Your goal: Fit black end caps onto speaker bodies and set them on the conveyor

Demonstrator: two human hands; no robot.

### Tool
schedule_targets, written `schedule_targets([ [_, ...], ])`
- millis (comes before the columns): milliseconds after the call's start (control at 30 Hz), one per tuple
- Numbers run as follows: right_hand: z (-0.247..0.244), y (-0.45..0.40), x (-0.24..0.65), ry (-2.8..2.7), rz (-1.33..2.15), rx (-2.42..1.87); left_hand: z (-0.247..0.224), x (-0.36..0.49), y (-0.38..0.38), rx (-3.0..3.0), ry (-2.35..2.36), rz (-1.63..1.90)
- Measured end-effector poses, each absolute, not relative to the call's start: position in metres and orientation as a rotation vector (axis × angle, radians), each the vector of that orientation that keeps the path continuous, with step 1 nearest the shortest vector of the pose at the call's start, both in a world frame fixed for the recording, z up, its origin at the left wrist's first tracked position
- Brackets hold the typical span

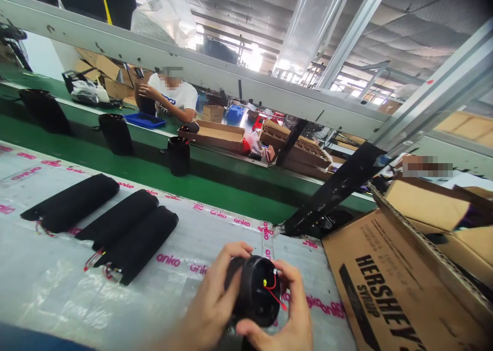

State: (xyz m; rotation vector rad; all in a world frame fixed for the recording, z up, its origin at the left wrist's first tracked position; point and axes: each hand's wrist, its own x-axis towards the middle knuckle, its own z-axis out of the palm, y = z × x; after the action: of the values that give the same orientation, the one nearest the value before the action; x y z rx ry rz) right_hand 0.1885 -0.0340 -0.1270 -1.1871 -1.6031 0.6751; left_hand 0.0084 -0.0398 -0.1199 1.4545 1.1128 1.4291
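**Two hands grip a black round housing over a plastic-covered bench**

Nearest, the left hand (217,292) curls around the side and back of the black round housing (252,289), its fingers partly bent against the shell. The right hand (295,302) spans the open end, fingers at the upper rim and thumb at the lower, opened about as wide as the part. Red wires (272,291) and a small yellow connector (265,283) show inside the opening. The housing is above the near part of the bench (185,299), whose covering carries pink "anko" tape.

Just right stands a cardboard box (385,289) printed "HERSHEY'S SYRUP". Farther left, three black sleeves (136,243) lie on the bench, wire ends toward the near side.

Beyond runs a green belt (231,192), with three black cylinders (179,156) upright or slightly tilted on it. Across it, a person (175,97) in a white shirt raises a hand near a blue tray (145,120) and an open carton (219,135).
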Motion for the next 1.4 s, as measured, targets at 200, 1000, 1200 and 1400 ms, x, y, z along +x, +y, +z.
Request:
schedule_targets([
  [200, -0.134, -0.040, 0.160, -1.585, 0.583, -1.210, -0.120, -0.007, -0.041, 1.240, 0.989, 1.357],
  [1000, -0.148, -0.059, 0.158, -1.143, 0.944, -1.195, -0.143, 0.012, -0.056, 1.196, 1.247, 1.483],
  [1200, -0.141, -0.061, 0.150, -1.169, 0.853, -1.219, -0.143, 0.028, -0.050, 1.147, 1.353, 1.642],
  [1400, -0.144, -0.054, 0.160, -1.087, 1.095, -1.056, -0.121, -0.014, -0.055, 1.254, 1.169, 1.303],
])
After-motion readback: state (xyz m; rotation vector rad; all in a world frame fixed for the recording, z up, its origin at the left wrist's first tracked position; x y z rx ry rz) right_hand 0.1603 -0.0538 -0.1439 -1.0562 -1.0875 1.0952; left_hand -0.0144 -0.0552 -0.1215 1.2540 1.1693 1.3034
